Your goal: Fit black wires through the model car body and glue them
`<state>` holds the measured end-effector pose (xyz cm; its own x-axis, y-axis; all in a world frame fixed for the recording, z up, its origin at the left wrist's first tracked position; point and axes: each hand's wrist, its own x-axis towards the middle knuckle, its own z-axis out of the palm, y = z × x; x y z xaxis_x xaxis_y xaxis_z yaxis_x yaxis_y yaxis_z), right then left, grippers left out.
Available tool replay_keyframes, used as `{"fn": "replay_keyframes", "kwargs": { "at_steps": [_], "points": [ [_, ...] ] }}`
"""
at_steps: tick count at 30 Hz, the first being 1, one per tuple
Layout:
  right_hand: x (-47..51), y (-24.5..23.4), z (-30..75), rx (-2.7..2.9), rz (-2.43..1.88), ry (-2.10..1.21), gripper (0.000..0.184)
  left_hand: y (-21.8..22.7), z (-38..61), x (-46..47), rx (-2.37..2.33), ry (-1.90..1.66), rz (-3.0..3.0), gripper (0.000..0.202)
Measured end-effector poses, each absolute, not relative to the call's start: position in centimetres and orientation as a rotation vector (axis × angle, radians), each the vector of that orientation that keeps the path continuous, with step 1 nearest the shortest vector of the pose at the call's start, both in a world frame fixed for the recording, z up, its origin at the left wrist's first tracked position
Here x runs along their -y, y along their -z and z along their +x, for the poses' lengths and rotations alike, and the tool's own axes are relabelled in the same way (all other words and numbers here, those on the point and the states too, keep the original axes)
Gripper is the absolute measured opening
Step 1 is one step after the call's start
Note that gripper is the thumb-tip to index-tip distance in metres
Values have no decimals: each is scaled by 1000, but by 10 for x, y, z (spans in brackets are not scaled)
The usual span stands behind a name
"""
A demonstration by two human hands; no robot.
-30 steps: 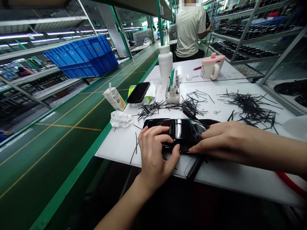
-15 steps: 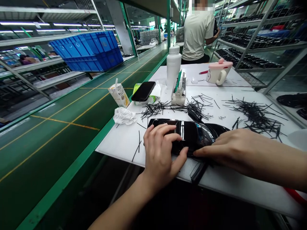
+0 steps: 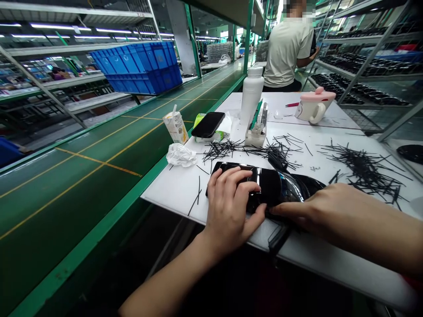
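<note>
A glossy black shoe (image 3: 269,185) lies on its side near the front edge of the white table. My left hand (image 3: 228,204) rests over its left part, fingers curved across the top and thumb at the near edge, holding it. My right hand (image 3: 317,207) grips the right part, its forefinger stretched along the near edge; the other fingers are mostly hidden. A black strap-like piece (image 3: 279,237) hangs from the shoe over the table edge. Behind the shoe, thin black strips (image 3: 224,149) lie scattered, with another pile of black strips (image 3: 365,169) to the right.
On the table (image 3: 175,193) stand a white bottle (image 3: 253,94), a clear holder (image 3: 257,132) with green-handled tools, and a lidded mug (image 3: 315,105). A phone (image 3: 209,124), drink carton (image 3: 176,127) and crumpled tissue (image 3: 181,155) lie left. A green conveyor (image 3: 82,193) runs alongside; a person (image 3: 287,53) sits ahead.
The whole view has shifted, so the table and things appear farther right. Both hands keep nearly the same hold on the shoe.
</note>
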<state>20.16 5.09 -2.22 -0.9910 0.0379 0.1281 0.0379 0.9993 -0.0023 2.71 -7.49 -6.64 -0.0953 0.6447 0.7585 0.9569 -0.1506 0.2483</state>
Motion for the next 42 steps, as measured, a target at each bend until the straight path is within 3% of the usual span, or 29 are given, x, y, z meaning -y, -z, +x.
{"fn": "replay_keyframes", "kwargs": {
  "at_steps": [6,25,29,37,42],
  "points": [
    [-50,21,203,3019,20,39,48,66,28,76,1753,1126,-1806,22],
    [-45,29,202,3000,-166,38,51,63,26,80,1717,1193,-1840,25],
    [-45,25,205,2950,-268,-398,33,55,23,84,1642,1314,-1920,23],
    [-44,1,204,2626,-534,-1478,36,37,27,80,1630,1418,-2248,23],
    [-45,7,200,2440,-674,-1748,36,36,29,76,1737,1553,-2233,18]
  ]
}}
